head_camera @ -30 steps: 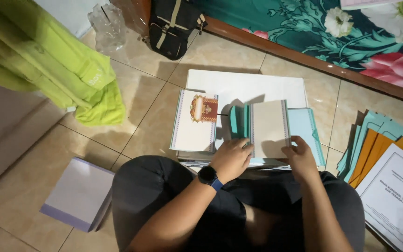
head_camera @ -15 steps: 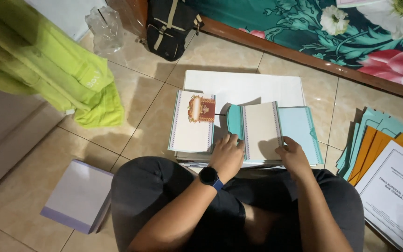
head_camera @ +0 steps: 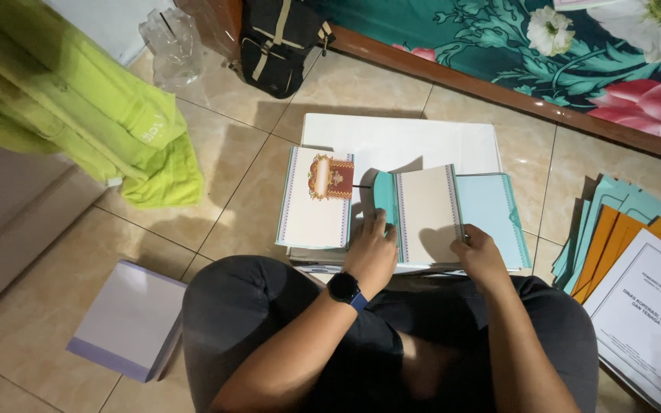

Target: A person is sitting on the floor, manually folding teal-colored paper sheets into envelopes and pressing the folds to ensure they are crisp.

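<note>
The person is sitting cross-legged on a glossy beige tiled floor (head_camera: 239, 206), and both hands are working on a stack of printed cards directly ahead at 12 o'clock.

The left hand (head_camera: 371, 256), wearing a black round-faced wristwatch (head_camera: 343, 288), is resting palm-down with the fingers extended and close together, pressing on the left edge of a beige folded card with decorative side borders (head_camera: 424, 214). The right hand (head_camera: 481, 256) is lying at the card's lower right corner; its fingers are curled against the right border, but the pictures do not show whether they are pinching the edge.

The beige card is lying on top of a stack of pale teal cards (head_camera: 491, 218), which is protruding to its right, toward 1 o'clock. Just beside it at 11 o'clock, a white card with an ornate gold-and-red emblem (head_camera: 317, 200) is lying flat. All of these are sitting on a large white rectangular sheet (head_camera: 403, 141).

At 3 o'clock, a fan of teal and orange paper folders (head_camera: 613, 233) is lying under a white printed document (head_camera: 644, 313). At 8 o'clock, a white ream of paper with a lilac edge (head_camera: 130, 317) is lying on the floor. At 10 o'clock, lime-green fabric (head_camera: 70, 107) is hanging. A black bag with tan straps (head_camera: 277, 42) is standing at 12 o'clock, well apart from the cards.
</note>
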